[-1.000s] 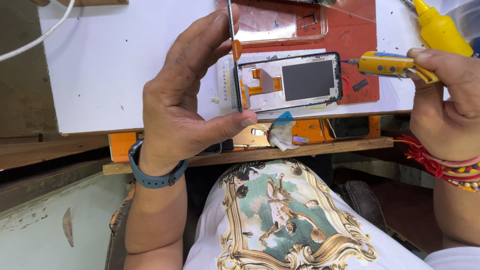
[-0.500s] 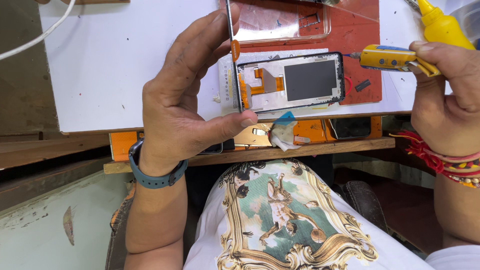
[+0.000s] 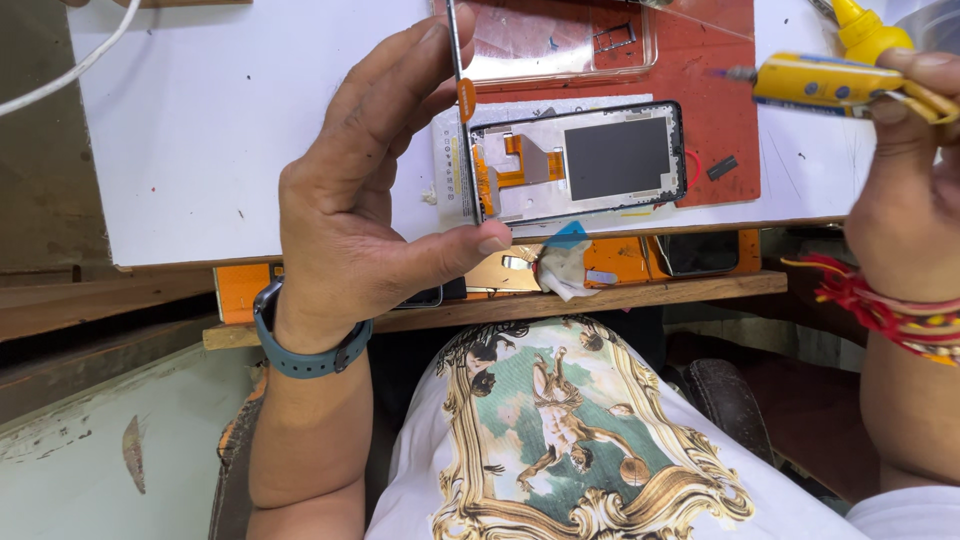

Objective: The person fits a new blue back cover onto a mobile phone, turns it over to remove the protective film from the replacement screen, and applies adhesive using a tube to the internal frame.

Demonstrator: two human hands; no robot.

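The left hand (image 3: pixel 360 200) held a thin phone screen panel (image 3: pixel 462 110) upright on its edge, the fingers closed along the top and the thumb (image 3: pixel 450 245) pressed under the lower end, so the panel was seen only as a narrow dark line with a small orange tab. Just to the right of this hand, touching the panel's edge, the open phone frame (image 3: pixel 580 160) lay flat on the white worktop (image 3: pixel 200 120), with an orange flex cable and a grey rectangle inside it. Farther behind the frame there was a red mat (image 3: pixel 715 100) with a clear phone case (image 3: pixel 555 40) on it. The right hand (image 3: pixel 905 190) was closed around a yellow glue tube (image 3: pixel 825 82), with its nozzle pointing left toward the frame but well apart from it. Compared with a second before, the left hand and the panel stayed in the same place, while the right hand had lifted the tube higher and away from the frame's right corner. Below the left thumb, a blue and white scrap (image 3: pixel 565 265) lay on an orange tray (image 3: pixel 620 262). A blue wristband (image 3: pixel 300 350) was on the left wrist and red threads (image 3: pixel 880 310) on the right.
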